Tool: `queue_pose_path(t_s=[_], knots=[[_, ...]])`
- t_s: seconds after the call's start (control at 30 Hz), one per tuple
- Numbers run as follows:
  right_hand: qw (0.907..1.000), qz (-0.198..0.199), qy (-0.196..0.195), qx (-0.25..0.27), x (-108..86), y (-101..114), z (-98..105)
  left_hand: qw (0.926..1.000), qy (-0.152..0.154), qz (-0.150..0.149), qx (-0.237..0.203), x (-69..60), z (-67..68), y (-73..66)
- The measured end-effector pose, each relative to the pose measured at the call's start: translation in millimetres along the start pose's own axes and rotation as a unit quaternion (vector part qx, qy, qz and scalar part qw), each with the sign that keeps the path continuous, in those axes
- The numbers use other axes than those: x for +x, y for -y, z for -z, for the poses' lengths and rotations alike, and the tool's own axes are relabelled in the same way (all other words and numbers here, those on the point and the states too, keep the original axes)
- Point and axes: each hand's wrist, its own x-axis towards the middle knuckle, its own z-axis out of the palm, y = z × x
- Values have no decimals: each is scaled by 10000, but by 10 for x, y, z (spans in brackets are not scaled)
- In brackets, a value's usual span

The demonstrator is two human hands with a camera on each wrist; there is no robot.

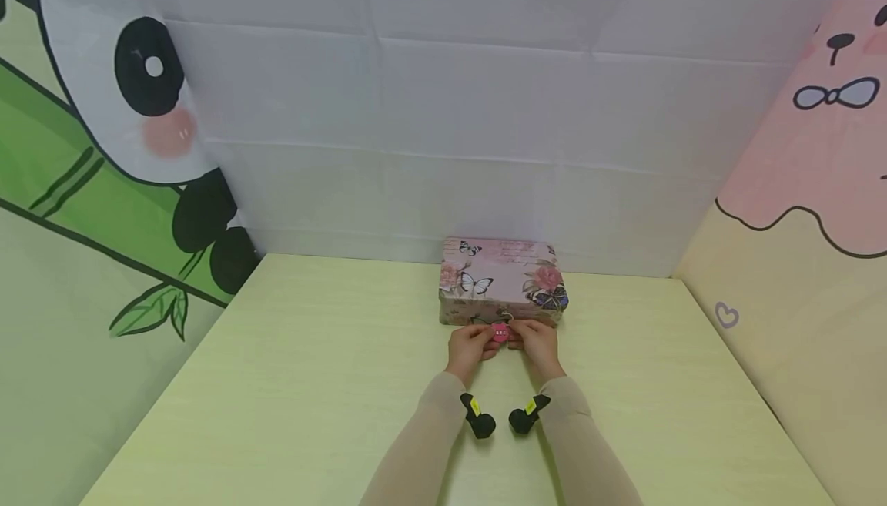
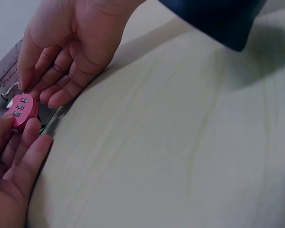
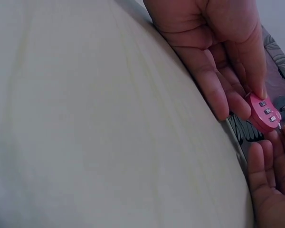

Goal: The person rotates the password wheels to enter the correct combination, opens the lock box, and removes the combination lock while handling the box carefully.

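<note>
1. Two beige sleeves (image 1: 423, 440) lie nearest to the camera, reaching over the pale yellow table (image 1: 312, 383); taking the padlock as centre of the clock in the head view, the left one is at 7 o'clock and the right one at 5 o'clock.
2. Black wrist devices (image 1: 481, 423), each with a yellow mark, sit at the inner sides of the cuffs; both are near 6 o'clock.
3. Left hand (image 1: 470, 350) is at 8 o'clock; its thumb and fingers pinch the body of the pink padlock (image 1: 500, 332).
4. Right hand (image 1: 539, 348) is at 4 o'clock; its fingertips pinch the padlock at the end of the shackle (image 2: 12, 87), while the other fingers are loosely bent.
5. This padlock is between the two hands, just before the front side of the decorated box (image 1: 502, 267); its face shows three small number wheels (image 2: 20, 107), but I cannot read the digits; the shackle is close at the metal clasp (image 2: 2, 97), and whether it passes through, I cannot tell.
6. Decorated box is at 12 o'clock, lying flat with its lid down; roses, butterflies and script are printed on the lid.
7. Behind it is a creased white backdrop (image 1: 478, 98); a panda picture (image 1: 148, 67) is at 10 o'clock, a pink figure with bow tie (image 1: 841, 36) at 2 o'clock.
</note>
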Motion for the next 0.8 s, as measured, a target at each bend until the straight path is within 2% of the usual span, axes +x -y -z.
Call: queue_pose_path(t_s=[0.47,0.57,0.6,0.8], knots=[[9998,-27,-68,204,-4,-5,6,9999,74,-119,61,-1,-5,11],[9997,-67,-82,217,-1,-4,6,9999,84,-122,74,-25,-1,-9],[9997,-78,-87,215,1,-6,7,9998,92,-135,98,-74,-1,-65],[9997,-71,-48,218,4,-11,15,9998,110,-98,145,-79,5,-73]])
